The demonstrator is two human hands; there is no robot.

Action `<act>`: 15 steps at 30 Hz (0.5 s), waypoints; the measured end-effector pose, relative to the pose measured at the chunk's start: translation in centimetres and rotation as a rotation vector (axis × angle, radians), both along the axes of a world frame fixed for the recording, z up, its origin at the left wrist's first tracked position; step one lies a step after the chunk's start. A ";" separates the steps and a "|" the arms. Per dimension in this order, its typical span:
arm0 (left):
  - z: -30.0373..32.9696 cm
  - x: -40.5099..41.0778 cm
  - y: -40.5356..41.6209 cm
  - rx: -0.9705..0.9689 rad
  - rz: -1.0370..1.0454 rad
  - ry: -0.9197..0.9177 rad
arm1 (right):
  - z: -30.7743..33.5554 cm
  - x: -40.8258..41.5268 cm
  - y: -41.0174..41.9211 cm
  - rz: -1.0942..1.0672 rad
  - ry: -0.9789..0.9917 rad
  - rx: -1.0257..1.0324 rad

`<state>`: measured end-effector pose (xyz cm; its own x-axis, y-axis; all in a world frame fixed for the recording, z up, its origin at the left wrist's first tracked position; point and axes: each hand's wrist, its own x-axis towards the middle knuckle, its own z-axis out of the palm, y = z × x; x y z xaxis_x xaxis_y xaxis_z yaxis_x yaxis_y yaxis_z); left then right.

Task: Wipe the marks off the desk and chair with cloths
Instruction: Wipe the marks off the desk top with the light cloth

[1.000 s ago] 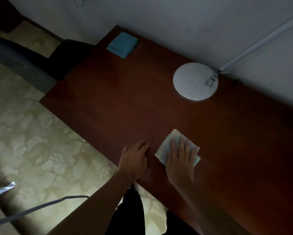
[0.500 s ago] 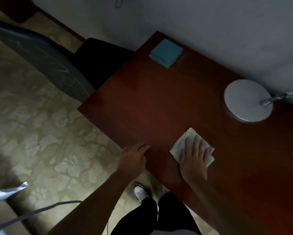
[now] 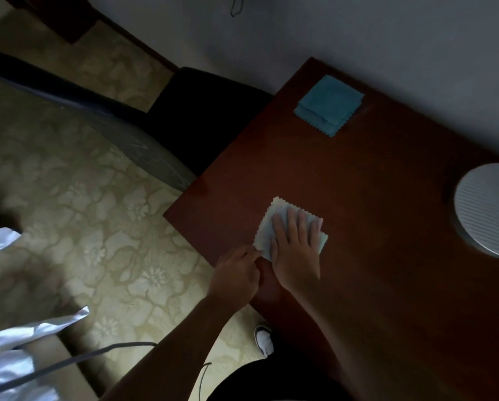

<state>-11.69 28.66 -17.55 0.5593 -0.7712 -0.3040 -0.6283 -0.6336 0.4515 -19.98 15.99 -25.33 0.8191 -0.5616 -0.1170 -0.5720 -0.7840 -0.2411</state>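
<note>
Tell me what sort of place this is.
Probably a bedroom or hotel room: a reddish wooden desk stands against a plain wall, a round lamp base sits on it, and floral-patterned carpet covers the floor. A dark chair stands beside the desk.

- Bare desk (image 3: 372, 215) lies between the pale cloth (image 3: 274, 224) and the lamp base (image 3: 488, 209).
- Blue cloth (image 3: 330, 104) occupies the far corner.
- Chair (image 3: 202, 117) stands against the desk's left edge.

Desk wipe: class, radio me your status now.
Right hand flat on pale cloth. Left hand at cloth's corner, grip unclear. Teal cloth unused. Lamp base ahead.
</note>
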 end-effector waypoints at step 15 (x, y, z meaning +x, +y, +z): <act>1.1 4.4 0.4 0.104 0.061 0.045 | 0.9 1.9 2.9 0.225 0.107 0.071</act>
